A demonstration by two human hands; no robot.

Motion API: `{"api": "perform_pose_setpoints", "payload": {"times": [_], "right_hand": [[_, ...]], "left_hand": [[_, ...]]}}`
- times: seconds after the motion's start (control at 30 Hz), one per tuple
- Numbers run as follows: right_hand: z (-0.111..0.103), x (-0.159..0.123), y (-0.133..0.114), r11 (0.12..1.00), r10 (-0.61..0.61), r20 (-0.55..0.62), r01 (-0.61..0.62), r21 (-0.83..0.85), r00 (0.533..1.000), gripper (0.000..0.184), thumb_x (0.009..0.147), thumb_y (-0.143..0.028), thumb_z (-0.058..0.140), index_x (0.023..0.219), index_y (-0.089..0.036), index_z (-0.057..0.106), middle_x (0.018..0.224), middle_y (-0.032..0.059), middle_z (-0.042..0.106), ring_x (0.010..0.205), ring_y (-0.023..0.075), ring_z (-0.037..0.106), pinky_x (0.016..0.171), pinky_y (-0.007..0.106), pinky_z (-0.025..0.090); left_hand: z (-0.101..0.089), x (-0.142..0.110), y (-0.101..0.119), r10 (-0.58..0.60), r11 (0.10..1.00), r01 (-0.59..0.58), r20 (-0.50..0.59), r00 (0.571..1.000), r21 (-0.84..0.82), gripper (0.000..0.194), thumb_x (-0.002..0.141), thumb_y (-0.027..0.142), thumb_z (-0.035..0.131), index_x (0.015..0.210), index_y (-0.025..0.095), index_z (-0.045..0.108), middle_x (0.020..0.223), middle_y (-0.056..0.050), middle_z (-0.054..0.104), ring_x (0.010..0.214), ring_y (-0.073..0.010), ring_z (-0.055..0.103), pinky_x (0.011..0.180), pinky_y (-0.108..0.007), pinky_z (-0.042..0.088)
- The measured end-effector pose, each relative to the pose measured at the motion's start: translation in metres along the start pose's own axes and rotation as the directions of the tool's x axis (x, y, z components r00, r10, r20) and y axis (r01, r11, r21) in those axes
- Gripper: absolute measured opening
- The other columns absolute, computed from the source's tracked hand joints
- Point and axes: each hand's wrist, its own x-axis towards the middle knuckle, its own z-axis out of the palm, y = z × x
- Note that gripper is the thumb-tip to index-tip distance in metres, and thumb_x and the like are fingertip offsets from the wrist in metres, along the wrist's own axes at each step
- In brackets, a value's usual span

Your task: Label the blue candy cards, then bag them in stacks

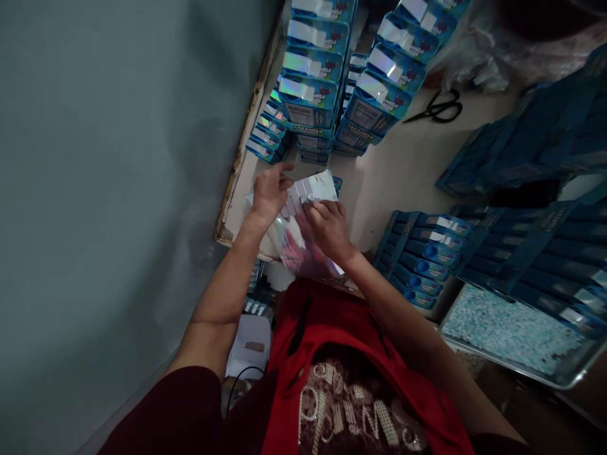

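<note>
A glossy printed sheet (322, 186) with a white strip and pink and purple print lies at the near edge of the table, in front of my body. My right hand (327, 227) is closed on it, the fingertips pinching at the white strip. Over the sheet's left part is my left hand (271, 193), its index finger stretched out and the other fingers curled in towards the thumb. Whatever those curled fingers hold is too small to make out. Just beyond the hands, a small blue box (337, 183) shows partly behind the sheet.
Stacked blue boxes (308, 95) stand at the back, with another leaning stack (379, 95) beside them. Black scissors (439, 110) lie to their right. Bundled blue boxes (422, 253) and a tray of pale blue bits (512, 325) are at right. A wall (118, 189) rises on the left.
</note>
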Motion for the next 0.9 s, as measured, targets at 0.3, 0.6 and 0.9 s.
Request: {"api": "perform_pose_setpoints", "payload": {"times": [0.3, 0.6, 0.9], "right_hand": [[-0.079, -0.085, -0.010, 0.651, 0.572, -0.079, -0.393, 0.650, 0.817, 0.019, 0.098, -0.043, 0.072, 0.095, -0.025, 0.078, 0.068, -0.0033, 0.065, 0.061, 0.0161, 0.057, 0.062, 0.030, 0.046], [-0.104, -0.154, 0.023, 0.290, 0.789, 0.099, -0.510, 0.810, 0.606, 0.038, 0.084, -0.059, 0.083, 0.087, -0.021, 0.079, 0.067, 0.0007, 0.071, 0.059, 0.0169, 0.059, 0.055, 0.029, 0.047], [-0.127, -0.195, 0.088, 0.469, 0.881, -0.289, -0.599, 0.649, 0.376, 0.040, 0.087, -0.059, 0.078, 0.082, -0.019, 0.083, 0.058, -0.0026, 0.062, 0.055, 0.0140, 0.050, 0.056, 0.028, 0.037]], "left_hand": [[0.029, -0.051, 0.034, 0.123, 0.971, -0.140, -0.095, 0.988, -0.192, 0.042, 0.101, 0.064, 0.067, 0.108, 0.024, 0.077, 0.129, -0.012, 0.075, 0.135, -0.0292, 0.064, 0.114, -0.043, 0.051], [0.110, -0.146, 0.079, -0.203, 0.725, 0.467, 0.491, 0.847, -0.507, 0.053, 0.059, 0.061, 0.098, 0.075, 0.017, 0.074, 0.066, -0.002, 0.071, 0.057, -0.0125, 0.061, 0.059, -0.025, 0.051], [0.172, -0.154, 0.147, -0.118, 0.823, 0.371, 0.510, 0.852, -0.430, 0.034, 0.075, 0.049, 0.092, 0.080, 0.017, 0.081, 0.069, -0.002, 0.074, 0.060, -0.0127, 0.064, 0.060, -0.024, 0.053]]}}
